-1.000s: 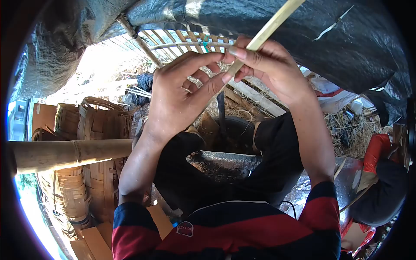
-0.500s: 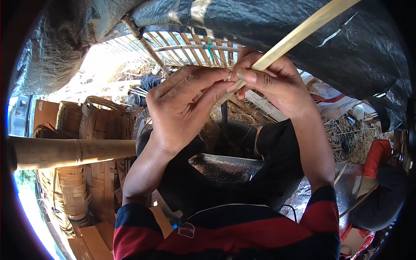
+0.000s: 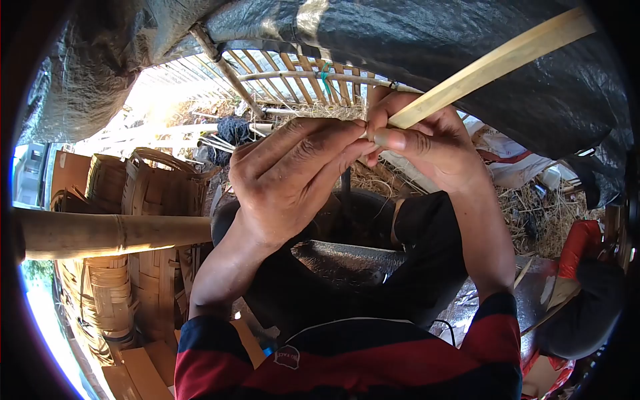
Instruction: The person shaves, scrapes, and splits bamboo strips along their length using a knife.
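Observation:
A pale, flat bamboo strip (image 3: 497, 69) slants up to the right from between my hands. My right hand (image 3: 437, 150) is closed around it near its lower end, thumb on top. Fingertips of my left hand (image 3: 293, 175) are pinched together at that same end, touching the right fingertips. The very tip of the strip is mostly covered by my fingers. Both hands are raised in front of my chest, above my dark-clothed legs (image 3: 427, 257).
Woven bamboo baskets (image 3: 110, 293) stand at the left behind a thick bamboo pole (image 3: 120, 235). Black plastic sheeting (image 3: 373, 40) hangs across the top, over a slatted bamboo fence (image 3: 293, 77). Straw (image 3: 533, 220) litters the ground. A red-wrapped object (image 3: 579, 248) is at the right.
The strip has turned to show a broader face, and its upper part has swung lower to the right. My left fingers have closed in against the right ones, covering the strip's lower end.

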### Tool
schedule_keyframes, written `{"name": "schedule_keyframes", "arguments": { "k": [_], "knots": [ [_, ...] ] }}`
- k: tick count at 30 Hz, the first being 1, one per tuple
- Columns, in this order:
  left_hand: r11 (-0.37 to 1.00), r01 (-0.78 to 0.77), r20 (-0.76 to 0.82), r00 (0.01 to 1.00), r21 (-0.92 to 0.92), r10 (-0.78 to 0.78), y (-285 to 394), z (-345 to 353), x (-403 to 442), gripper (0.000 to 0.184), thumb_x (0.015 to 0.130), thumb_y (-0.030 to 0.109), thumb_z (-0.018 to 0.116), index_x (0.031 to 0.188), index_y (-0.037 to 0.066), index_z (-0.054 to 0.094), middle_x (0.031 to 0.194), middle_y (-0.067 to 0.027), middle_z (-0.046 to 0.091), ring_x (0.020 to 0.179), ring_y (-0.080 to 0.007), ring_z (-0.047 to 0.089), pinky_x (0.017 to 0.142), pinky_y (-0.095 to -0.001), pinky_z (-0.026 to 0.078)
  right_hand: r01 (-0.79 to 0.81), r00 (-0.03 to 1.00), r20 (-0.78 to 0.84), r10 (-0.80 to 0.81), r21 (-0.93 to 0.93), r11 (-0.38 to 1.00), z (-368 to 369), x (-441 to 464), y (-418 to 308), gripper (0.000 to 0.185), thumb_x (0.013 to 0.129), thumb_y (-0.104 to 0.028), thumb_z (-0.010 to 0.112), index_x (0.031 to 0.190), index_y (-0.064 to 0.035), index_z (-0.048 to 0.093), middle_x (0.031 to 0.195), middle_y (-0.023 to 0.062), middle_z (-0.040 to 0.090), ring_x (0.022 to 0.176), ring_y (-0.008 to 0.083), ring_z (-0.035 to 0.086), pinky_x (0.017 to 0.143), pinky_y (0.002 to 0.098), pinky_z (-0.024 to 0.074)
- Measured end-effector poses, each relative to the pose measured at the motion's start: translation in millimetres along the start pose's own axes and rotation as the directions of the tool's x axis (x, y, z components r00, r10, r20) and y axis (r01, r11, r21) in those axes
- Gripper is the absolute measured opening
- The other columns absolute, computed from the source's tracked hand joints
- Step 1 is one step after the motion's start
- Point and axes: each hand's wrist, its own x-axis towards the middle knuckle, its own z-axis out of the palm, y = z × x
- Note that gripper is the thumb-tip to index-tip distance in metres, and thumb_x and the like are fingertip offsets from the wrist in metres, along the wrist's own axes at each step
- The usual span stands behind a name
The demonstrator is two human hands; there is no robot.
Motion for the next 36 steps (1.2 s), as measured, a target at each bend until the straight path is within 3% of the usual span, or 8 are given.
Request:
{"name": "schedule_keyframes", "arguments": {
  "k": [7,9,12,31,34,36],
  "knots": [
    [0.998,-0.065,-0.014,0.998,-0.025,0.065,1,2,2,0.027,0.072,0.0,0.078,0.097,-0.003,0.071,0.088,-0.0128,0.071,0.075,-0.0189,0.07,0.062,-0.0268,0.057,0.002,0.999,0.037,-0.003,0.023,1.0,-1,0,1,0.018,0.089,-0.011,0.066,0.104,-0.0005,0.065,0.101,0.0051,0.063,0.092,0.0142,0.063,0.077,0.0283,0.0548],
    [0.991,-0.129,-0.074,0.988,0.041,0.132,0,3,2,0.026,0.071,0.003,0.079,0.096,0.005,0.071,0.085,-0.0076,0.069,0.072,-0.0157,0.07,0.059,-0.024,0.06,0.0,0.999,0.043,-0.001,0.028,1.0,-1,-1,-1,0.019,0.089,-0.011,0.066,0.105,-0.0006,0.064,0.101,0.0051,0.063,0.093,0.0143,0.063,0.077,0.0283,0.0548],
    [0.976,-0.199,-0.063,0.977,0.087,0.205,-6,2,1,0.027,0.07,0.003,0.08,0.096,0.005,0.071,0.085,-0.0068,0.069,0.072,-0.0147,0.07,0.059,-0.0231,0.059,-0.045,0.999,0.02,0.044,0.03,0.999,0,-1,-2,0.02,0.089,-0.012,0.066,0.105,-0.0008,0.064,0.102,0.005,0.063,0.094,0.0144,0.063,0.077,0.0286,0.0548],
    [0.975,-0.202,-0.064,0.976,0.09,0.208,-8,2,-2,0.029,0.068,0.003,0.079,0.096,0.008,0.072,0.083,-0.0053,0.069,0.071,-0.0145,0.07,0.058,-0.0242,0.059,-0.048,0.997,0.056,0.046,0.034,0.998,-2,-3,2,0.019,0.091,-0.011,0.064,0.106,-0.0006,0.063,0.103,0.0064,0.063,0.097,0.0176,0.064,0.079,0.0326,0.0562],
    [0.979,-0.186,-0.06,0.98,0.087,0.191,-6,0,-1,0.028,0.069,0.004,0.08,0.095,0.007,0.071,0.083,-0.0057,0.069,0.071,-0.0151,0.07,0.059,-0.0242,0.059,-0.051,0.998,0.033,0.049,0.041,0.998,-2,-4,5,0.02,0.091,-0.013,0.064,0.107,-0.0006,0.063,0.102,0.0065,0.063,0.096,0.0174,0.065,0.078,0.0318,0.0562],
    [0.99,-0.14,0.017,0.99,0.01,0.14,-7,-2,-2,0.031,0.07,0.001,0.08,0.099,0.0,0.068,0.087,-0.0103,0.07,0.075,-0.0169,0.069,0.059,-0.0262,0.057,-0.051,0.999,0.017,0.05,0.051,0.997,-2,-3,7,0.021,0.091,-0.013,0.065,0.107,-0.0006,0.063,0.101,0.0064,0.064,0.095,0.0173,0.065,0.078,0.0312,0.0561]
  ]
}}
